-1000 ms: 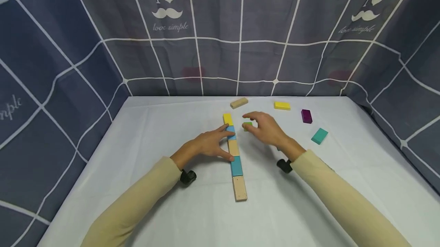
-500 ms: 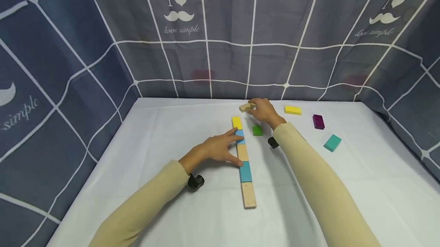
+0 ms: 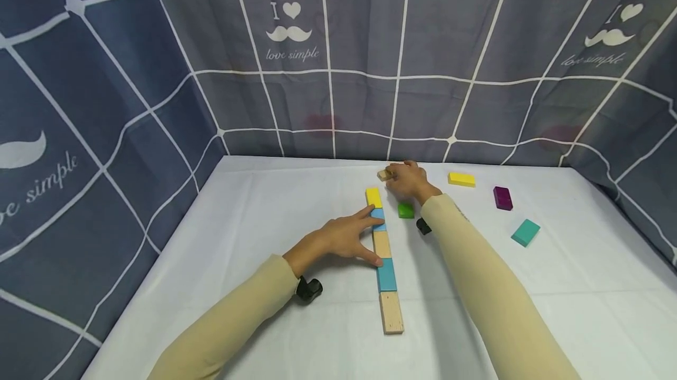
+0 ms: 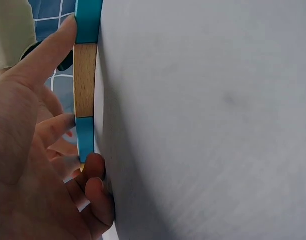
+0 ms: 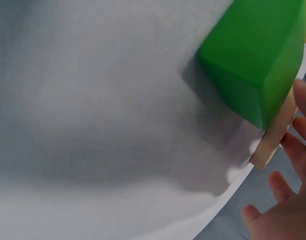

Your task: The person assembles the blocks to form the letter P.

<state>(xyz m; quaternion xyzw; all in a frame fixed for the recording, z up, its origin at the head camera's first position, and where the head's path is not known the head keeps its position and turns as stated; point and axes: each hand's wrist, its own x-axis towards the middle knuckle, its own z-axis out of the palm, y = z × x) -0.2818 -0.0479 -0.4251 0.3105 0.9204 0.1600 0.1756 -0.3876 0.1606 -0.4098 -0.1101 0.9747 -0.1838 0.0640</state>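
A straight row of blocks lies on the white tablecloth in the head view: yellow [image 3: 373, 197], light blue [image 3: 379, 214], plain wood [image 3: 381, 245], teal [image 3: 386, 275] and a nearer wooden block [image 3: 392, 312]. My left hand [image 3: 341, 236] rests along the row's left side with fingers spread. Its thumb [image 4: 50, 50] touches the teal block, while other fingertips meet the light blue one. Beyond the row's far end, my right hand [image 3: 408, 181] pinches a loose wooden block [image 3: 383, 175]. Close by its wrist lies a green block [image 5: 252, 55].
Towards the right of the table are a yellow block [image 3: 462, 180], a purple block [image 3: 503, 198] and a teal-green block [image 3: 526, 232]. A dark checked curtain [image 3: 359, 33] stands behind the table's far edge and along both sides.
My right hand has reached to the far edge and taken hold of the loose wooden block, which has turned slightly. The left hand stays at the row. The head view has shifted.
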